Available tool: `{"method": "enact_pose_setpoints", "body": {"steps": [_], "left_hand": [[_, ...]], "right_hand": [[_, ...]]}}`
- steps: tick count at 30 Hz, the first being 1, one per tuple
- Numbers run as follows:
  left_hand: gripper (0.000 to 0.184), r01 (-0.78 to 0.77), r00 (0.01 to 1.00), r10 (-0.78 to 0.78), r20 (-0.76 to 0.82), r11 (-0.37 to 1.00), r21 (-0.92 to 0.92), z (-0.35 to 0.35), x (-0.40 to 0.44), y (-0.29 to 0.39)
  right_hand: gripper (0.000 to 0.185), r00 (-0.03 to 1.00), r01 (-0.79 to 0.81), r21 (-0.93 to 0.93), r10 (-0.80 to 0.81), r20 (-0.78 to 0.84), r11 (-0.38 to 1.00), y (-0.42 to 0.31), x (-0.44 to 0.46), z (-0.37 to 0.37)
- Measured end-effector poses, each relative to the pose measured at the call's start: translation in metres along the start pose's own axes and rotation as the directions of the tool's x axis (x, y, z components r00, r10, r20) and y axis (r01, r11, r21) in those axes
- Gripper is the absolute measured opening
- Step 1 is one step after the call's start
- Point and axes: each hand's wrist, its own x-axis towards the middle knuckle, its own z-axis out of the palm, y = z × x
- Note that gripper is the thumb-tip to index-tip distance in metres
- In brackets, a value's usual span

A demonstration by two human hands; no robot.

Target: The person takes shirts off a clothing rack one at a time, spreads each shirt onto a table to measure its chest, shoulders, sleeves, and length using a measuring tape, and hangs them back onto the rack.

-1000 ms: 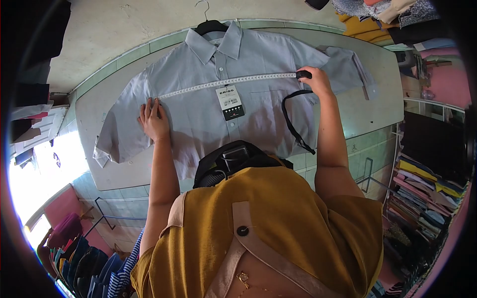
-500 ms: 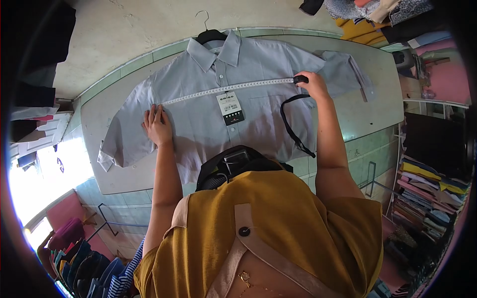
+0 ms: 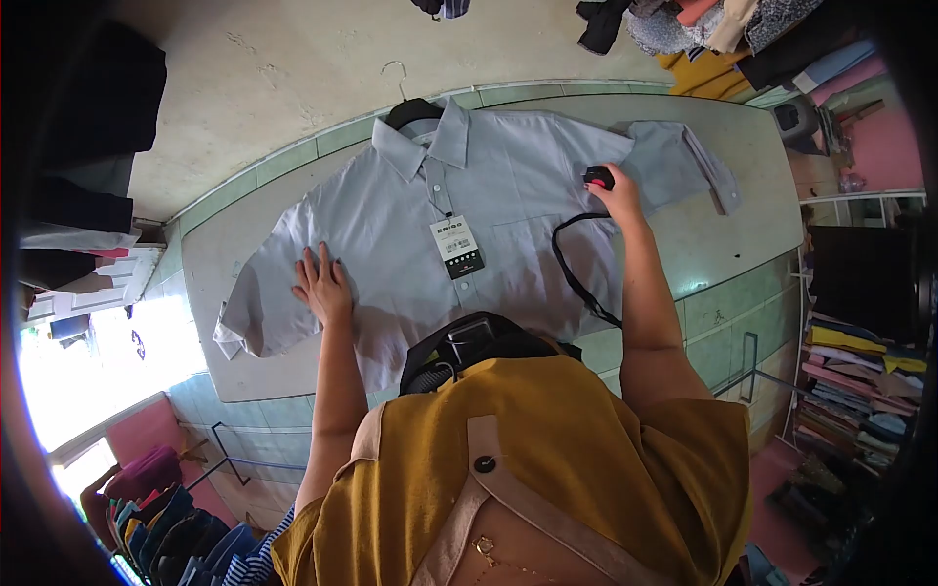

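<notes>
A light grey button-up shirt (image 3: 391, 264) lies spread on the table, its collar around a black hanger (image 3: 413, 111) with a metal hook. From its button front hangs a black-and-white tag (image 3: 455, 246). My left hand (image 3: 322, 283) rests on the chest near the left-hand sleeve, fingers spread and holding nothing. Over by the other sleeve, my right hand (image 3: 619, 192) grips a black tape measure (image 3: 599, 178) with a red spot. No tape strip shows outside its case. A black strap (image 3: 567, 256) loops down from the right hand across the shirt.
The pale table (image 3: 757, 176) stands against a wall with green tiles. A black bag (image 3: 474, 342) is at my waist, at the table's near edge. Folded clothes (image 3: 850, 391) fill shelves at right; hanging garments (image 3: 186, 532) are at lower left.
The white tape that stretched across the chest between my hands is gone from view. My left hand has let go of its end and spread its fingers; the right still holds the case.
</notes>
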Motion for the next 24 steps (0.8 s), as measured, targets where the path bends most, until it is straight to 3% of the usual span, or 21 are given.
{"method": "enact_pose_setpoints", "body": {"steps": [4,8,10,11,12,15,16,18,20,21,23,24], "left_hand": [[0.046,0.099,0.992,-0.101,0.072,0.995,0.032,-0.016,-0.026,0.0],[0.046,0.141,0.987,-0.143,0.073,0.99,0.023,-0.022,-0.068,-0.03],[0.046,0.166,0.986,-0.167,0.031,0.986,0.013,-0.021,-0.069,-0.03],[0.046,0.188,0.982,-0.188,-0.015,0.982,0.0,-0.021,-0.07,-0.028],[0.045,-0.065,0.973,0.037,-0.23,0.991,-0.116,-0.032,-0.058,-0.015],[0.036,-0.246,0.968,0.188,-0.166,0.841,-0.482,-0.054,-0.015,0.058],[0.033,-0.287,0.955,0.273,-0.117,0.747,-0.599,-0.058,-0.001,0.085],[0.029,-0.19,0.909,0.412,0.062,0.544,-0.817,-0.062,0.02,0.14],[0.026,0.123,0.828,0.473,0.301,0.37,-0.921,-0.051,0.034,0.181],[0.026,0.124,0.829,0.472,0.301,0.37,-0.921,-0.046,0.04,0.197],[0.025,0.552,0.661,0.502,0.557,0.177,-0.815,-0.036,0.052,0.219],[0.025,0.554,0.661,0.501,0.558,0.177,-0.814,-0.031,0.059,0.222]], "right_hand": [[0.041,0.992,-0.123,0.064,0.122,0.014,0.99,0.014,-0.027,-0.005],[0.037,0.999,-0.039,0.089,0.041,-0.022,0.995,0.01,-0.076,0.003],[0.033,0.949,-0.315,0.235,0.297,0.111,0.92,-0.011,-0.078,-0.008],[0.033,0.947,-0.32,0.236,0.3,0.118,0.918,-0.016,-0.074,-0.009],[0.031,0.961,-0.276,0.215,0.263,0.087,0.937,-0.02,-0.066,-0.008],[0.028,0.981,-0.195,0.223,0.191,0.041,0.955,-0.05,-0.036,0.001],[0.028,0.998,-0.058,0.202,0.058,0.008,0.978,-0.063,-0.026,0.008],[0.027,0.991,0.128,0.198,-0.133,0.015,0.972,-0.084,-0.012,0.027],[0.026,0.97,0.205,0.196,-0.226,0.094,0.959,-0.105,0.0,0.044],[0.026,0.955,0.237,0.172,-0.261,0.137,0.956,-0.116,0.004,0.05],[0.027,0.937,0.272,0.138,-0.294,0.188,0.952,-0.128,0.01,0.061],[0.025,0.934,0.296,0.11,-0.312,0.175,0.949,-0.13,0.013,0.067]]}}
